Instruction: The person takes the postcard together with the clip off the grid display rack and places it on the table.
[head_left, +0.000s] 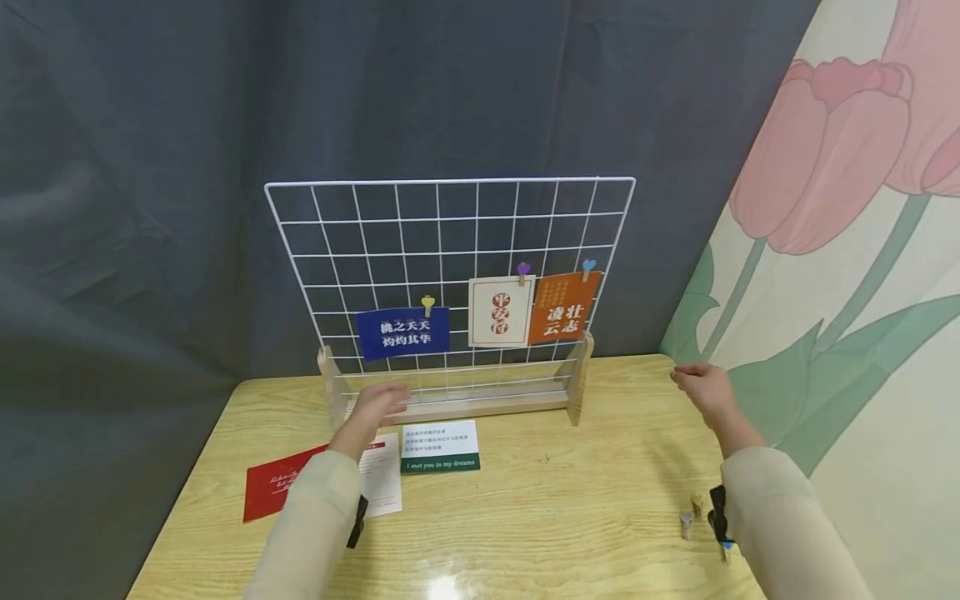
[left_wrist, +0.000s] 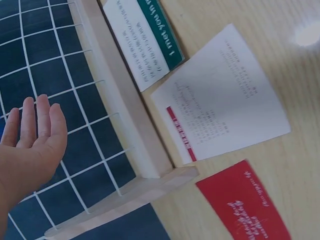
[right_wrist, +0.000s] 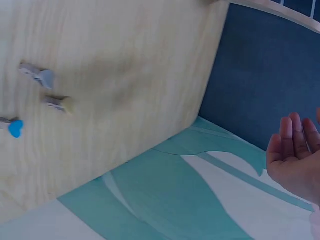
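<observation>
In the head view my left hand hovers before the lower left of a white wire grid on a wooden base; the left wrist view shows its fingers extended and holding nothing. My right hand is over the table's right side, apart from everything, its fingers loosely bent and empty. Clipped to the grid are a blue card with a yellow heart clothespin, a white card with a purple one, and an orange card with a light blue one.
Under the left arm lie a red card and a white printed card; a green-and-white card is beside them. Near the right wrist are a grey clothespin, a yellow clothespin and a blue clothespin. A tulip-painted wall borders the right.
</observation>
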